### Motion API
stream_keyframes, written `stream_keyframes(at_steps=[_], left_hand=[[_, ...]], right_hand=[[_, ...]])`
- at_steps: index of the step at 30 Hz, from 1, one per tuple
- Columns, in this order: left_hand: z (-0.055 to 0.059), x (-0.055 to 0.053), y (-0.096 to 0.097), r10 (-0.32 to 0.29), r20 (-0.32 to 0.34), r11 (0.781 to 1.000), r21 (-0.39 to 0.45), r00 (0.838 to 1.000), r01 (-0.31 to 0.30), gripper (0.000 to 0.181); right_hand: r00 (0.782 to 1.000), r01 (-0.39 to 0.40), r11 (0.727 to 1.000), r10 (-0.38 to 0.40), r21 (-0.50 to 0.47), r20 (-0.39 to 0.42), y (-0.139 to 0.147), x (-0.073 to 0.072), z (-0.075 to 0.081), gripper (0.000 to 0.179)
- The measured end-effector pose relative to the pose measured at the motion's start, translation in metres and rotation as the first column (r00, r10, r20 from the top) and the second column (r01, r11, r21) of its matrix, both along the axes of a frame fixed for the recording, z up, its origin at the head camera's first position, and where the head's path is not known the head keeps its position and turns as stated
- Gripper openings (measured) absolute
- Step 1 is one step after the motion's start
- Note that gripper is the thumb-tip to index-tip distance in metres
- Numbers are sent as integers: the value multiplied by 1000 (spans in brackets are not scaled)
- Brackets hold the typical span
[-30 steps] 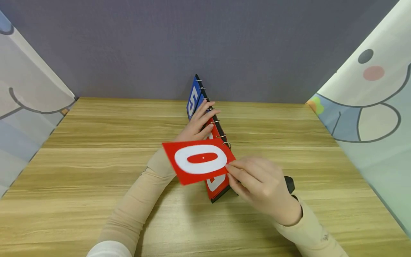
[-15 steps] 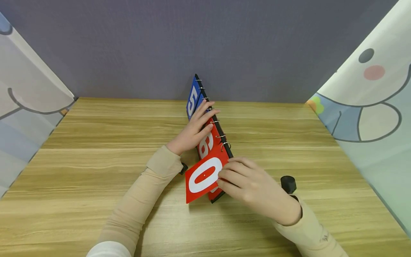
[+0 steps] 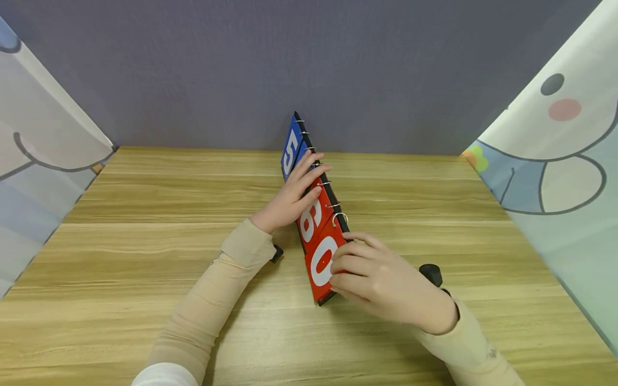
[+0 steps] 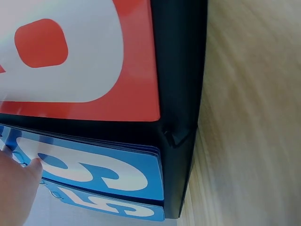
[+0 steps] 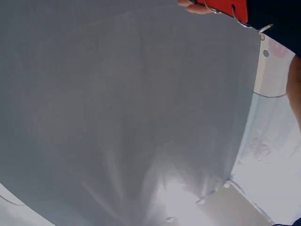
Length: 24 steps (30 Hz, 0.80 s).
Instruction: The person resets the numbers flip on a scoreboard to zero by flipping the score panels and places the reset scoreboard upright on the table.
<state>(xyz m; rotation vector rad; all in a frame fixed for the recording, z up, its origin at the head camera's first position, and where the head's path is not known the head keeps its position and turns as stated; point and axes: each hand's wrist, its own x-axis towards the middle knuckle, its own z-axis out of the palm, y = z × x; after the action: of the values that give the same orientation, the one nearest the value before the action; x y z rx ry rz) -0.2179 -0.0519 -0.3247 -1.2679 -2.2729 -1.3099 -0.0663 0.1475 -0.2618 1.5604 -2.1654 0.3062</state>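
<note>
A flip scoreboard (image 3: 316,236) with a black frame and metal rings stands tilted on the table. Its red half is near, with a 0 card (image 3: 322,261) at the end, lying against the board. On the far half a blue 5 card (image 3: 291,153) shows. My left hand (image 3: 292,195) rests over the top edge at mid-board, fingers extended; some of its fingers (image 4: 19,188) appear in the left wrist view. My right hand (image 3: 381,276) curls its fingers over the near end, fingertips on the 0 card; its thumb is hidden. The right wrist view catches a red card (image 5: 237,7).
The wood-grain table (image 3: 159,214) extends on both sides of the board. Behind it rises a grey panel (image 3: 309,64); cartoon-printed sheets (image 3: 574,177) flank it. Small black pieces (image 3: 431,274) sit by each wrist.
The red 0 card, lifted and pinched by my right hand a second ago, has swung down flat against the scoreboard. My right hand moved slightly down with it; the left hand stayed put.
</note>
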Motion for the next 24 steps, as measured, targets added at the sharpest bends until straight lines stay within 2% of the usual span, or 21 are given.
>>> stream_keyframes(at_steps=[2, 5, 8, 9, 10, 11, 12, 13, 15, 16, 17, 18, 19, 21, 24], left_hand=[[1, 0, 0, 0, 5, 1000, 0, 1000, 0, 64], [2, 0, 0, 1, 20, 1000, -9, 1000, -1, 66], [3, 1, 0, 2, 40, 1000, -20, 999, -1, 69], [4, 2, -1, 4, 47, 1000, -28, 999, -3, 68], [5, 2, -2, 9, 52, 999, -39, 999, -7, 67], [6, 3, -3, 15, 55, 999, -52, 998, -12, 65], [7, 3, -4, 19, 60, 998, -67, 998, -15, 61], [9, 4, -5, 26, 63, 996, -85, 998, -21, 56], [14, 6, -7, 43, 70, 991, -126, 997, -34, 51], [16, 7, -8, 51, 71, 989, -141, 996, -40, 50], [19, 9, -9, 60, 68, 987, -150, 996, -49, 50], [21, 11, -9, 72, 63, 986, -155, 995, -62, 50], [25, 15, -9, 86, 47, 985, -155, 995, -77, 51], [32, 24, -8, 99, -8, 986, -133, 995, -99, 53], [40, 45, -2, 61, -157, 993, -87, 986, -75, 53]], right_hand=[[997, -61, 995, 64, -77, 42, 2, -5, 2, 19], [986, -128, 970, 147, -207, 79, 7, -15, 5, 21], [968, -155, 928, 211, -339, 133, 13, -29, 5, 22], [958, -146, 910, 228, -388, 174, 16, -35, 4, 22], [935, -138, 886, 264, -443, 236, 18, -41, 2, 21], [905, -124, 855, 306, -504, 296, 21, -47, 0, 19], [866, -72, 828, 329, -556, 377, 23, -53, -3, 16], [817, 7, 797, 344, -604, 463, 26, -58, -6, 14], [681, 181, 719, 401, -671, 613, 29, -68, -10, 16], [606, 270, 678, 433, -684, 668, 30, -72, -12, 20], [541, 355, 643, 451, -679, 710, 31, -76, -13, 23], [484, 426, 612, 468, -667, 739, 31, -79, -13, 26], [438, 473, 588, 489, -656, 754, 31, -83, -13, 28], [366, 524, 574, 515, -629, 775, 30, -91, -14, 30], [304, 554, 608, 488, -568, 818, 31, -100, -17, 32]])
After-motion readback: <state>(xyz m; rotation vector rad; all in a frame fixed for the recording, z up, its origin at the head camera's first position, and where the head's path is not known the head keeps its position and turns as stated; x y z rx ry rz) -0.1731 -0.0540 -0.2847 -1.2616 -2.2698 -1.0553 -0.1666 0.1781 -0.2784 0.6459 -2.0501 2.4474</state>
